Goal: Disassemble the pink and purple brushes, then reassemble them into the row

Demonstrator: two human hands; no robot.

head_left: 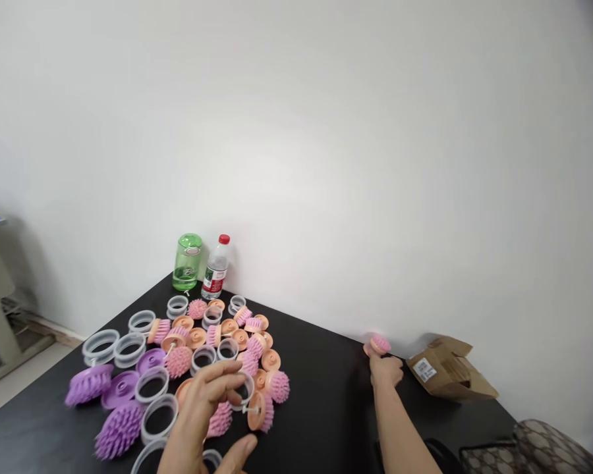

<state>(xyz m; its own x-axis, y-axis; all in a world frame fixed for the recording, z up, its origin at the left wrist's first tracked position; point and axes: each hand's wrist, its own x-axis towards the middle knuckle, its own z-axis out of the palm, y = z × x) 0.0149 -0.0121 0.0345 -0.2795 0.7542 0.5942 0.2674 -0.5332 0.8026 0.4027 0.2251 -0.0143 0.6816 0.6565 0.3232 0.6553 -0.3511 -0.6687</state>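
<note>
My right hand is at the wall side of the black table, its fingers closed on a small round scrub brush with pink bristles and a peach base. Over the front of the scattered parts hovers my left hand, thumb and fingers apart with nothing between them. Beneath and beyond it lie pink bristle heads, peach discs and clear plastic rings. A peach disc with a white stem leans on its edge just right of the left hand. Purple bristle heads and a purple disc lie to the left.
A green bottle and a clear bottle with a red cap stand at the back corner by the white wall. On the right is an open cardboard box. Patterned fabric shows at the lower right.
</note>
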